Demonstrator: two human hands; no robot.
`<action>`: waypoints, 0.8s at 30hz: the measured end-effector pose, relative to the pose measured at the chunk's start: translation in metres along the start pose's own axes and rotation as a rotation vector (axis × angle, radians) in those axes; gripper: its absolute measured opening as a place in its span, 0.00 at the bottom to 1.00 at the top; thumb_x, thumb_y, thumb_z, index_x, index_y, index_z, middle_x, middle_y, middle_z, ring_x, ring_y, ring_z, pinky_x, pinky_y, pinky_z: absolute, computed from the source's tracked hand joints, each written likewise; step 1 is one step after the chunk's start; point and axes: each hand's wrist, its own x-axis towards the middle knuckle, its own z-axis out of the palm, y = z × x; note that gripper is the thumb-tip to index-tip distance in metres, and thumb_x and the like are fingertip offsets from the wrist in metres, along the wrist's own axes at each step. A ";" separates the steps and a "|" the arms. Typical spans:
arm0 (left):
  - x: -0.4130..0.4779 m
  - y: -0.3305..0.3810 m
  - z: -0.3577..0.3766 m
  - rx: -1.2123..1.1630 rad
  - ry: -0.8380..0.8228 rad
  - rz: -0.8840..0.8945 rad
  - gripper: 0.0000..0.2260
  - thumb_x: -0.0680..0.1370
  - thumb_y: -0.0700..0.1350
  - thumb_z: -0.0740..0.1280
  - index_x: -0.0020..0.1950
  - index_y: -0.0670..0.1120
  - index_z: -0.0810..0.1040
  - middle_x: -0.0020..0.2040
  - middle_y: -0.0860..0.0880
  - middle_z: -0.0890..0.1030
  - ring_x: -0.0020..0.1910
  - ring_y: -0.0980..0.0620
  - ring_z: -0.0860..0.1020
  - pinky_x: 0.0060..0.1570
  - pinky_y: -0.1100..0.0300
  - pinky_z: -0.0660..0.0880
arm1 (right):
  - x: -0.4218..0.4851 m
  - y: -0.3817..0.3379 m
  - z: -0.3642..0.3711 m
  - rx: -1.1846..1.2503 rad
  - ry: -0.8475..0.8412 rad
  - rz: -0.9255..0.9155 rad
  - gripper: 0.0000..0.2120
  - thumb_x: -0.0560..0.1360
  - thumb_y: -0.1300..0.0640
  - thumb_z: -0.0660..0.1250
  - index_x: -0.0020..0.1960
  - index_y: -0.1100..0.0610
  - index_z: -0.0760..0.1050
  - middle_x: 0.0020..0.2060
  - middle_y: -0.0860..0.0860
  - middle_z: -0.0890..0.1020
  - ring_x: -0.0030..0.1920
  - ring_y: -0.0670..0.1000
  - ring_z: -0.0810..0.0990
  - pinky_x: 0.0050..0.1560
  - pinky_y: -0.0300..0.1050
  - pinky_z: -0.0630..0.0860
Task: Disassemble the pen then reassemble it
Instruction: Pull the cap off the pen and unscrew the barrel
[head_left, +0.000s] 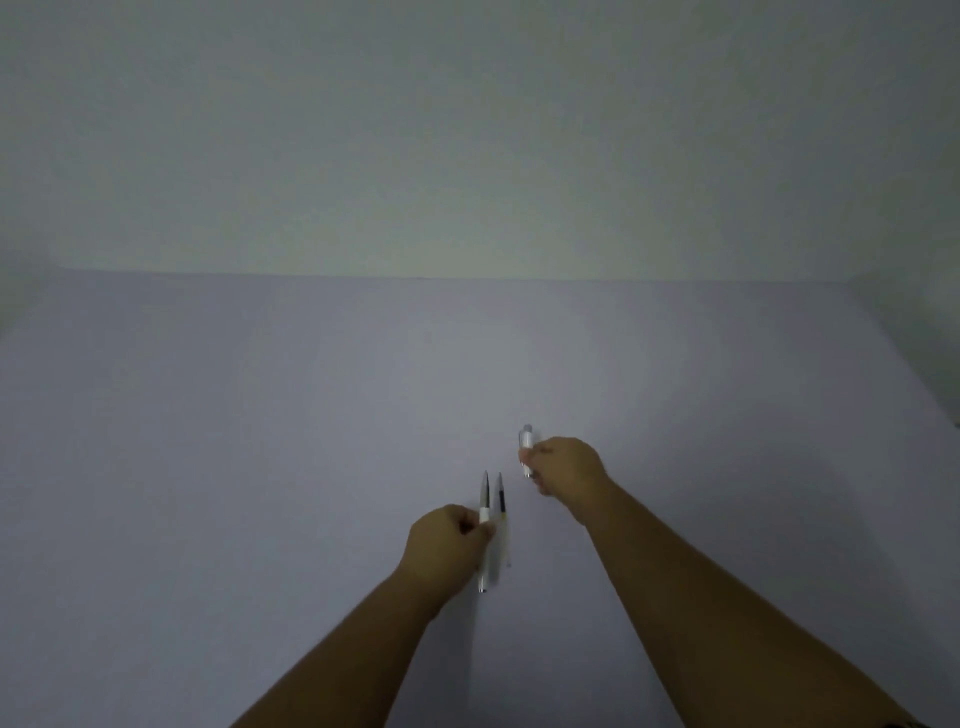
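Observation:
The pen is in parts on a pale table. My left hand grips the white front barrel, whose pointed tip aims away from me and whose near end shows below my fist. Just to its right, the thin ink refill lies on the table, tip pointing away and dark band near the tip. My right hand pinches the short white rear piece of the pen, held upright a little farther away. My fingers hide the middle of both held parts.
A plain light wall rises behind the table's far edge. Both my bare forearms reach in from the lower right. Nothing else lies on the surface.

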 end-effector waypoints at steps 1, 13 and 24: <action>0.001 0.000 -0.001 -0.003 0.007 -0.005 0.08 0.75 0.47 0.66 0.42 0.43 0.81 0.44 0.40 0.84 0.45 0.43 0.82 0.52 0.47 0.79 | 0.000 0.009 0.003 -0.058 -0.016 0.007 0.12 0.75 0.54 0.65 0.40 0.62 0.78 0.36 0.60 0.79 0.37 0.57 0.77 0.51 0.56 0.77; 0.008 -0.001 0.005 -0.105 0.020 -0.059 0.04 0.73 0.47 0.69 0.40 0.48 0.80 0.42 0.45 0.83 0.45 0.45 0.82 0.50 0.46 0.80 | -0.008 0.029 0.025 -0.062 0.110 0.043 0.08 0.68 0.56 0.73 0.42 0.56 0.75 0.42 0.56 0.83 0.44 0.58 0.83 0.47 0.50 0.80; 0.007 -0.001 0.003 -0.102 0.025 -0.062 0.03 0.74 0.46 0.69 0.41 0.48 0.79 0.43 0.45 0.83 0.45 0.45 0.82 0.51 0.46 0.81 | -0.011 0.030 0.029 -0.121 0.146 0.044 0.08 0.70 0.53 0.71 0.41 0.58 0.77 0.41 0.56 0.84 0.36 0.53 0.78 0.38 0.41 0.70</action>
